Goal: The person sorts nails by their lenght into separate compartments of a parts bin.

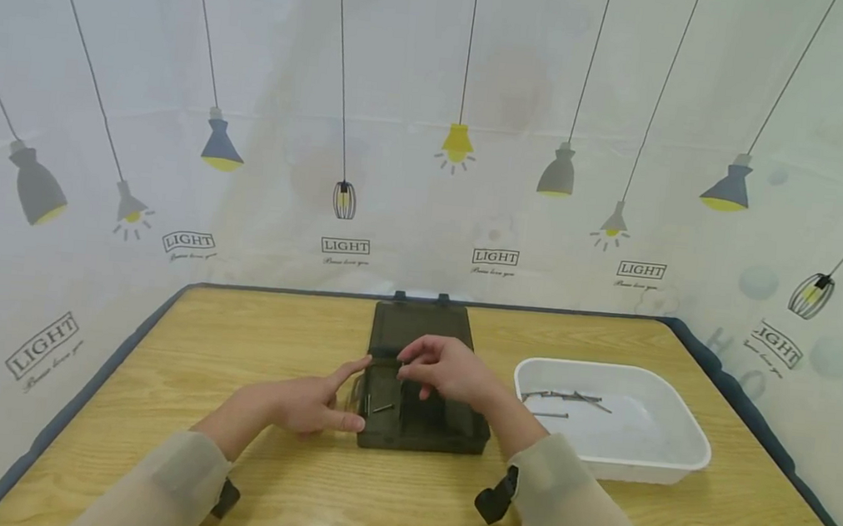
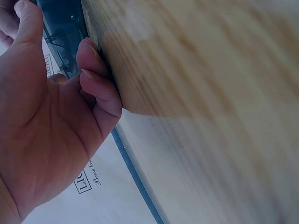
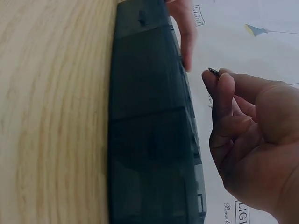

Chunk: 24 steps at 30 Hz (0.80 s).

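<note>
A dark translucent compartment box lies on the table with its lid folded back. Over its compartments is my right hand, pinching a small dark nail between thumb and fingertips; only the nail's pointed end shows. My left hand touches the box's left side, index finger toward the hinge and thumb at the near corner. Its other fingers bend loosely in the left wrist view. Some short metal nails lie in the left compartment. The right hand partly covers the middle of the box.
A white plastic tray stands right of the box, with several long thin nails in its left part. The wooden table ends at a curtain printed with lamps. A dark strap piece hangs at the right sleeve.
</note>
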Tool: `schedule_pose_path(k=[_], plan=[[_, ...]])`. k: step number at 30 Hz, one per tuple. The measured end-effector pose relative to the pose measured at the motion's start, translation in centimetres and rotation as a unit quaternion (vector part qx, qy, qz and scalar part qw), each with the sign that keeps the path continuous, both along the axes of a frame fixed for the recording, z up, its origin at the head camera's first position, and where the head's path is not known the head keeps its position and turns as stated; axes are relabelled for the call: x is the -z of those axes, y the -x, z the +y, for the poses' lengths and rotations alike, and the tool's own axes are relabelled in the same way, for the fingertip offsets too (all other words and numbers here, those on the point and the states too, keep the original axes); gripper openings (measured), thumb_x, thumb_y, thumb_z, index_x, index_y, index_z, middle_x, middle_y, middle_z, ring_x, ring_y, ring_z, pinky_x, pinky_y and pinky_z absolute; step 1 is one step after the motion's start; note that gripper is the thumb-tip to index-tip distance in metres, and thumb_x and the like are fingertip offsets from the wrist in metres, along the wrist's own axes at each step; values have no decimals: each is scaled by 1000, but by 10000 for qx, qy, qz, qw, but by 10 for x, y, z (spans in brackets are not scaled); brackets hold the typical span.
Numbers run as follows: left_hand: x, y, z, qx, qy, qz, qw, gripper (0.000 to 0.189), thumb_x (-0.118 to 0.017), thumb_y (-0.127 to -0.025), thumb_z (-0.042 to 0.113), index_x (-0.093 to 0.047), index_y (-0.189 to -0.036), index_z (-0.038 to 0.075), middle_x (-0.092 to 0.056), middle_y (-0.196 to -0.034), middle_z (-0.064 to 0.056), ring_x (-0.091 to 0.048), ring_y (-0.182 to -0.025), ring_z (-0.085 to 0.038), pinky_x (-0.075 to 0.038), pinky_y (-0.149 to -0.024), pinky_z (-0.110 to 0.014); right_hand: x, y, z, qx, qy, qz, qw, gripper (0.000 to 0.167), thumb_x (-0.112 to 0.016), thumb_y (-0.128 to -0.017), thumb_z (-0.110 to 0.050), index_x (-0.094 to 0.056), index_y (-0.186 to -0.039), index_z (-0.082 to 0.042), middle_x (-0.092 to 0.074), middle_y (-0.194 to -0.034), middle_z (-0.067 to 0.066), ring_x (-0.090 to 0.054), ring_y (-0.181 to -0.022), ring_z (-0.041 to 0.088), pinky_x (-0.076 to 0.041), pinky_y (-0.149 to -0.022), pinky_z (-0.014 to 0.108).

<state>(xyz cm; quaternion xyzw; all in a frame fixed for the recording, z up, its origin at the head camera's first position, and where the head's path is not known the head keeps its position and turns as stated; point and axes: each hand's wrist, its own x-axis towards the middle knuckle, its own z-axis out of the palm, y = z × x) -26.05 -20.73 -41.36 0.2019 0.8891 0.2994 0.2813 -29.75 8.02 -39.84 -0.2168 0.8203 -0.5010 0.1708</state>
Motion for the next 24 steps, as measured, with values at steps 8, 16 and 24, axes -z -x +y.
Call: schedule_pose_path(k=[8, 16, 24], plan=[[0, -1, -1, 16, -21, 8, 10000, 108, -70, -104, 61, 6, -178, 35, -60, -72, -4, -53, -59, -18, -48, -66, -36, 11, -1, -7, -20, -8, -20, 10000, 28, -76, -106, -19, -73, -128, -1, -81, -101, 10, -69, -64, 16, -57, -70, 34], [3, 1, -1, 9, -33, 1, 10000, 108, -70, -104, 61, 6, -177, 37, -60, -72, -4, -53, -59, -19, -48, -67, -37, 11, -3, -7, 48, -153, -32, 9999, 27, -75, -107, -22, -75, -128, -5, -80, -104, 11, -71, -68, 17, -55, -68, 34], [3, 2, -1, -7, -16, 3, 10000, 108, -70, -104, 61, 5, -177, 37, -60, -73, -4, -54, -60, -19, -48, -69, -37, 4, -6, 2, 134, -128, 127, 9997, 30, -75, -107, -27, -76, -127, -5, -80, -109, 14, -71, -71, 17, -53, -64, 32]])
